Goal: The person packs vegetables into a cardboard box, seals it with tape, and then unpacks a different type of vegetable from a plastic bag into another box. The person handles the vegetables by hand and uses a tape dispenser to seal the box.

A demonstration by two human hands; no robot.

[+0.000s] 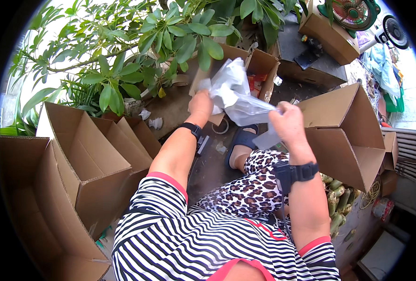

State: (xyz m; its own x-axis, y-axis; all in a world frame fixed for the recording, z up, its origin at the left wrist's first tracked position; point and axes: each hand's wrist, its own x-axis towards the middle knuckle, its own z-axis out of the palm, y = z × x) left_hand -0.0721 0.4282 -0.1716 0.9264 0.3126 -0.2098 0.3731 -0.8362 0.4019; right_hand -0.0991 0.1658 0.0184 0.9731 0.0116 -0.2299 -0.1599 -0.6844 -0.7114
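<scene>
A translucent white plastic bag point(234, 93) is stretched between my two hands, above the floor in front of me. My left hand point(201, 105) grips its left side, fingers closed on the crumpled film. On the right, my right hand point(288, 121) pinches the other end, and a loose flap hangs below the fist. Behind the bag stands an open cardboard box point(272, 66) with red packets point(256, 82) inside. Part of that box is hidden by the bag. A roll of tape point(220, 127) lies on the floor below my left hand.
Several open cardboard boxes point(99, 151) crowd the left side. Another open box point(338, 135) is tilted at the right, beside a pile of corn ears point(338, 198). Leafy branches point(194, 38) overhang the far side. A phone point(305, 59) and a green fan point(352, 14) are at the upper right.
</scene>
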